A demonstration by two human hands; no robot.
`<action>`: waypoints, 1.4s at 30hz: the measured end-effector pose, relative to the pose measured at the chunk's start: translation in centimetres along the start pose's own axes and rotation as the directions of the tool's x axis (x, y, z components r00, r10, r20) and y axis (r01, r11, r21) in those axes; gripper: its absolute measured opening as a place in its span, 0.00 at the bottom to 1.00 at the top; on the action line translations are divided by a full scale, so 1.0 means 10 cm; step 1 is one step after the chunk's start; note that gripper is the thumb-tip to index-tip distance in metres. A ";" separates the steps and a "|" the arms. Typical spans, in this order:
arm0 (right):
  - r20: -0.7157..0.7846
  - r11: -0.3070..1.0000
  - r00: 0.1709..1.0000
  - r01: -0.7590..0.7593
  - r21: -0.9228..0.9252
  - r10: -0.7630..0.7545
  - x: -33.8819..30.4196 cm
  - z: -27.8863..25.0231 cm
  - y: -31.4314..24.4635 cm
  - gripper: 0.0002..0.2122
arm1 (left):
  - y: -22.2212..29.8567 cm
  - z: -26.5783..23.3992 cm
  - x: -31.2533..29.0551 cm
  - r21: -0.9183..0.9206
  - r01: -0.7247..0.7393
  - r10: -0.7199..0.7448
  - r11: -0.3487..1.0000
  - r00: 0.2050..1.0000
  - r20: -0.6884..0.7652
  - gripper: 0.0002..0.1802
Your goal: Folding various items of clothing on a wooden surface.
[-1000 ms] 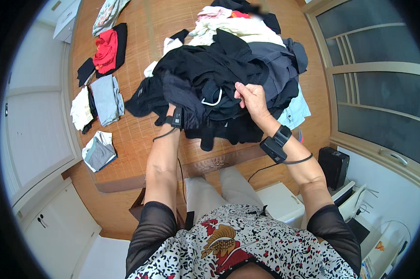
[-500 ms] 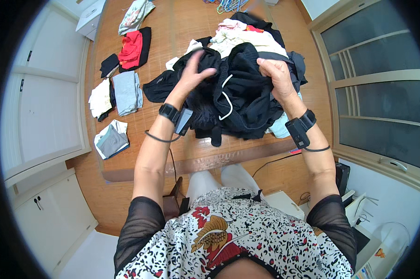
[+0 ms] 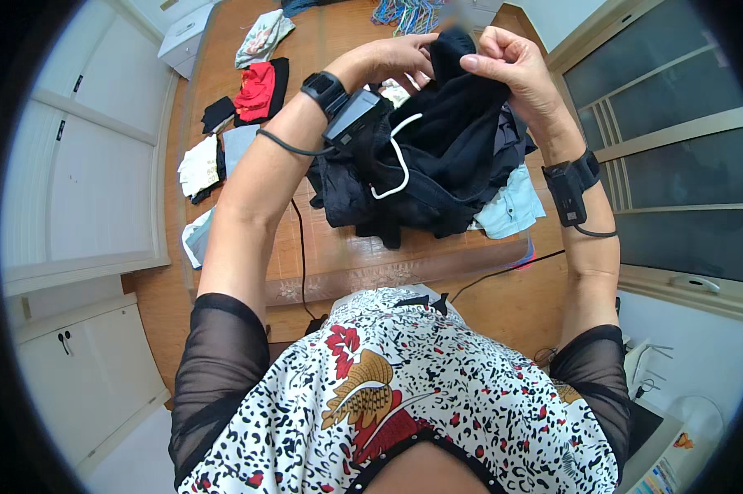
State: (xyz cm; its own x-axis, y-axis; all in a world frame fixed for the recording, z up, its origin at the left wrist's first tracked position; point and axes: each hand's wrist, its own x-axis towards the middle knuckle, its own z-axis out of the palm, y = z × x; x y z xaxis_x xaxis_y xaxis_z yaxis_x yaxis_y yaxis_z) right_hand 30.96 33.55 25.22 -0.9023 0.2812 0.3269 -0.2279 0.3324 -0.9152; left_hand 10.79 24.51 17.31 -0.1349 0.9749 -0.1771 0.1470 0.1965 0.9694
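Note:
Both my hands are raised above a wooden table (image 3: 347, 255), gripping the top edge of a black garment with a white drawstring (image 3: 437, 148). My left hand (image 3: 392, 58) pinches its left side and my right hand (image 3: 511, 62) pinches its right side. The garment hangs down from my fingers, its lower part still resting on a heap of dark clothes (image 3: 363, 198) on the table. A black device is strapped to each wrist.
Folded items lie in a row at the table's left: a red and black piece (image 3: 256, 90), a white piece (image 3: 197, 167), a patterned one (image 3: 260, 37). A light blue cloth (image 3: 511, 210) sticks out of the heap. White cabinets stand left, a window right.
My hands have lifted the black garment up off the heap and drawn together at its top edge; earlier they were pressed down into the pile.

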 end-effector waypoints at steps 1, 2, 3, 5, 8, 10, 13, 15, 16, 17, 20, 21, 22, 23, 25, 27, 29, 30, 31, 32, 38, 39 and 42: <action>0.028 0.996 0.999 0.019 -0.085 -0.017 -0.01 0.02 -0.02 0.18 | 0.10 -0.02 -0.06 0.010 -0.058 0.057 0.998 0.996 0.076 0.29; 0.024 0.997 1.000 0.019 -0.072 -0.017 -0.01 0.05 -0.05 0.18 | 0.17 0.00 -0.12 0.009 -0.023 0.022 1.000 0.994 0.106 0.28; 0.029 0.997 0.999 0.017 -0.072 -0.015 -0.01 0.07 -0.07 0.18 | 0.24 0.00 -0.16 -0.001 0.000 0.000 1.000 0.989 0.150 0.28; 0.044 0.998 0.999 0.012 -0.064 -0.009 -0.02 0.12 -0.13 0.19 | 0.29 0.06 -0.26 0.199 -0.059 0.030 0.978 0.989 0.143 0.34; 0.064 1.000 0.998 0.002 -0.026 -0.001 -0.02 0.18 -0.21 0.19 | 0.30 0.14 -0.42 -0.048 -0.349 0.351 0.936 0.919 0.176 0.35; 0.092 1.000 0.996 -0.004 0.001 0.004 0.01 0.18 -0.24 0.19 | 0.34 0.12 -0.51 -0.077 -0.363 0.371 0.929 0.911 0.179 0.33; 0.055 0.995 0.996 0.065 0.070 -0.069 0.09 0.09 -0.26 0.14 | 0.53 0.03 -0.58 0.059 -0.394 0.388 0.917 0.917 0.090 0.27; -0.028 0.993 0.993 0.117 -0.014 -0.117 0.14 0.02 -0.22 0.12 | 0.76 -0.08 -0.61 0.022 -0.415 0.414 0.909 0.898 -0.146 0.19; -0.076 0.988 0.986 0.144 -0.055 -0.148 0.16 -0.01 -0.18 0.11 | 0.91 -0.15 -0.63 -0.054 -0.410 0.383 0.910 0.886 -0.262 0.15; -0.122 0.972 0.964 0.234 -0.031 -0.236 0.17 -0.02 -0.11 0.14 | 1.05 -0.20 -0.66 -0.166 -0.407 0.350 0.898 0.892 -0.287 0.12; -0.107 0.998 0.993 -0.050 -0.041 0.045 0.16 0.07 0.12 0.17 | 1.62 -0.42 -0.75 -0.420 -0.353 0.211 0.836 0.914 -0.346 0.07; -0.130 0.868 0.974 -0.222 -0.445 0.183 0.18 0.11 0.18 0.19 | 1.77 -0.50 -0.80 -0.432 -0.390 0.272 0.813 0.911 -0.309 0.06; -0.093 0.843 0.975 -0.221 -0.490 0.202 0.18 0.20 0.24 0.18 | 1.92 -0.59 -0.85 -0.445 -0.424 0.333 0.789 0.903 -0.271 0.06; -0.030 0.904 0.973 -0.223 -0.365 0.228 0.20 0.27 0.27 0.16 | 2.05 -0.67 -0.90 -0.404 -0.495 0.393 0.769 0.865 -0.312 0.05; -0.083 0.905 0.935 -0.355 -0.235 0.345 0.24 0.42 0.25 0.12 | 2.20 -0.83 -1.05 -0.378 -0.598 0.486 0.707 0.799 -0.355 0.07; -0.067 0.939 0.955 -0.296 -0.173 0.288 0.35 0.55 0.14 0.12 | 2.28 -0.96 -1.25 -0.279 -0.677 0.605 0.681 0.735 -0.305 0.07; 0.012 0.940 0.955 -0.289 -0.182 0.296 0.46 0.64 -0.02 0.15 | 2.30 -1.05 -1.50 -0.166 -0.779 0.725 0.604 0.624 -0.292 0.08; 0.043 0.909 0.949 -0.287 -0.301 0.313 0.54 0.65 -0.12 0.15 | 2.32 -1.08 -1.64 -0.109 -0.822 0.777 0.559 0.565 -0.279 0.09; 0.102 0.874 0.938 -0.264 -0.409 0.331 0.62 0.65 -0.20 0.14 | 2.37 -1.13 -1.84 0.050 -0.786 0.752 0.616 0.568 -0.336 0.14; 0.192 0.844 0.922 -0.205 -0.496 0.337 0.70 0.62 -0.29 0.13 | 2.40 -1.17 -2.04 0.162 -0.776 0.771 0.609 0.531 -0.352 0.13; 0.107 0.892 0.969 -0.160 -0.423 0.225 1.32 -0.11 -1.03 0.15 | 2.73 -1.40 -2.93 0.607 -0.542 0.814 0.581 0.378 -0.441 0.12; 0.438 0.866 0.897 0.264 -0.425 -0.058 1.38 -0.35 -1.27 0.14 | 2.79 -1.45 -3.05 0.652 -0.493 0.817 0.576 0.353 -0.455 0.12; 0.143 0.897 0.987 -0.007 -0.442 0.078 1.79 -0.60 -1.88 0.14 | 3.00 -1.64 -3.29 0.735 -0.357 0.816 0.576 0.290 -0.500 0.12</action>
State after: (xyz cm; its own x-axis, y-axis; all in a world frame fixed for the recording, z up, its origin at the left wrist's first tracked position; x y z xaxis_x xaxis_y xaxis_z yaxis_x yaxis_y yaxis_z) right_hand 21.30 37.73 49.71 -0.9603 0.1746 0.2174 -0.0365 0.6941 -0.7190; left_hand 3.53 -3.39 55.03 -0.4085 0.3904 0.8251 0.8531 -0.1581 0.4972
